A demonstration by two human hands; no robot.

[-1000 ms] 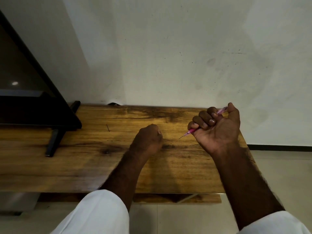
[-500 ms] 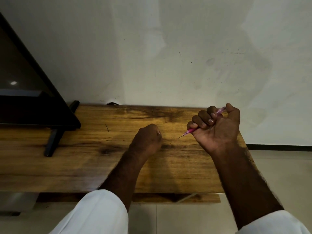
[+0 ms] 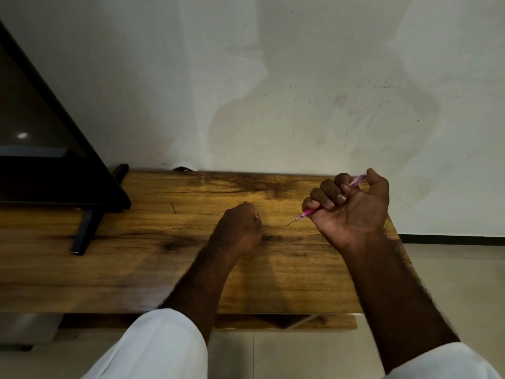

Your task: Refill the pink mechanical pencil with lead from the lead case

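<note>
On the right side of the worktop [image 3: 136, 269], the right hand [image 3: 352, 206] is fisted round the pink mechanical pencil [image 3: 310, 212], thumb on its far cap end, tip aimed left with a thin lead [image 3: 291, 222] poking out. The left hand [image 3: 237, 228] sits knuckles-up just left of that tip, fingers curled; whether it holds anything, can't tell. No lead case in sight. My read: lead is being clicked through, so use short, gentle presses and keep the tip off the wood to avoid a snap.

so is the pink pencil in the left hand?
No, the right hand grips the pink pencil, its tip pointing toward the left hand.
</note>
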